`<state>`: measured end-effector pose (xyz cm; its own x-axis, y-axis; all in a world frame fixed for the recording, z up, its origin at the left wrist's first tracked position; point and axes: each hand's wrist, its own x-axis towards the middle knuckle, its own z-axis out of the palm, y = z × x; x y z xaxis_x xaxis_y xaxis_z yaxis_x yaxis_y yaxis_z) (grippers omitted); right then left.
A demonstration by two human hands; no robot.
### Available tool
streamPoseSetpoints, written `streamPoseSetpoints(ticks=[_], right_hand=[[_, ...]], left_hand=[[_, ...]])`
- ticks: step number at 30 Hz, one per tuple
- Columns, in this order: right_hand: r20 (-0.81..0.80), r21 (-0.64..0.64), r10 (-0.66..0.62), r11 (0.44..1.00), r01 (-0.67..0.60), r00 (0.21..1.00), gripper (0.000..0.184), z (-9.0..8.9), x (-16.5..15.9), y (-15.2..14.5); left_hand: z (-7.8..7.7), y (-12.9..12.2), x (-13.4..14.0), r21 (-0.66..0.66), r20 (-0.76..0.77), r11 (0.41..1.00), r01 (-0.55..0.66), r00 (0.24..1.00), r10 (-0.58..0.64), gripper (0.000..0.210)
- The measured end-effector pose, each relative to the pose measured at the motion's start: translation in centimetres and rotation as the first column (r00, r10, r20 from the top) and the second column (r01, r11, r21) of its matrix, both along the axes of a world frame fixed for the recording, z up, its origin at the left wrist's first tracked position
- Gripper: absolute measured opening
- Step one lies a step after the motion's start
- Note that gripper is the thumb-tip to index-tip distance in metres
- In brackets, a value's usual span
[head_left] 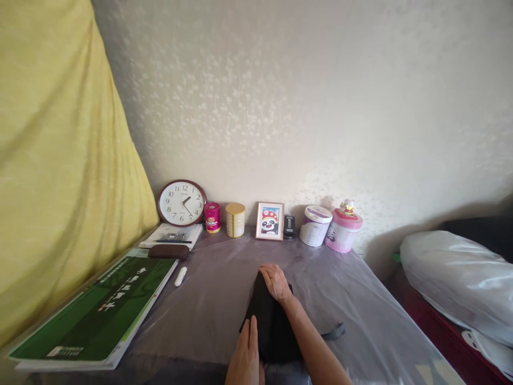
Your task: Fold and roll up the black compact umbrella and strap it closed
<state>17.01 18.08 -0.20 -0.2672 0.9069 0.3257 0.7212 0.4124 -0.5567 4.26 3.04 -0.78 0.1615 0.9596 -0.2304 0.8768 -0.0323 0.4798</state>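
Observation:
A folded black cloth item point(276, 334) lies on the table in front of me; its exact kind does not show. My right hand point(274, 282) rests flat over its far end, fingers pointing left and bent slightly over the edge. Along the near left edge lies my left hand point(246, 353), its fingers stretched out straight and touching the cloth. Part of the black item is hidden beneath my right forearm. A short dark strap point(334, 332) lies on the table just right of that forearm.
On the left are a green book point(96, 310), a brown case point(168, 251) and a small white object point(180, 276). Along the wall stand a clock point(182, 203), several canisters, including a yellow one point(235, 220), and a picture frame point(270, 221). A plastic-wrapped bundle point(460, 278) is at right.

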Motion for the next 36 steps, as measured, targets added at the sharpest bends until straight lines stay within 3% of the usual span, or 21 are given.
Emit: streamPoseSetpoints(ticks=[5, 10, 13, 17, 22, 29, 36], right_hand=[[-0.105, -0.113, -0.289, 0.954, 0.278, 0.951, 0.029, 0.3, 2.3, 0.8], [-0.157, -0.261, -0.509, 0.848, 0.461, 0.846, 0.032, -0.3, 7.2, -1.4], [-0.194, -0.401, -0.544, 0.803, 0.44, 0.816, 0.033, -1.2, 8.7, -3.5], [-0.229, -0.504, -0.54, 0.778, 0.376, 0.81, 0.031, -1.9, 8.2, -5.8], [-0.237, -0.502, -0.522, 0.788, 0.357, 0.819, 0.033, -1.0, 6.4, -7.0], [-0.259, -0.534, -0.511, 0.783, 0.319, 0.819, 0.038, -0.4, 4.1, -6.5], [-0.377, -0.5, -0.47, 0.829, 0.252, 0.798, 0.033, 0.7, 3.2, -6.1]], left_hand=[[-1.8, -0.3, -0.5, 0.119, 0.102, 0.993, 0.017, 0.994, -0.029, 0.082], [-1.3, -0.6, -0.7, 0.134, 0.203, 0.991, 0.001, 0.979, -0.028, 0.084], [-1.2, -0.6, -0.8, 0.155, 0.239, 0.988, -0.015, 0.971, -0.023, 0.086], [-1.6, -0.6, -0.7, 0.177, 0.274, 0.983, -0.04, 0.962, -0.01, 0.086], [-1.9, -0.5, -0.6, 0.192, 0.287, 0.98, -0.046, 0.958, -0.012, 0.085], [-1.3, -0.7, -0.6, 0.179, 0.261, 0.983, -0.041, 0.965, -0.007, 0.084], [-1.0, -0.8, -0.5, 0.169, 0.26, 0.985, -0.039, 0.965, -0.006, 0.082]])
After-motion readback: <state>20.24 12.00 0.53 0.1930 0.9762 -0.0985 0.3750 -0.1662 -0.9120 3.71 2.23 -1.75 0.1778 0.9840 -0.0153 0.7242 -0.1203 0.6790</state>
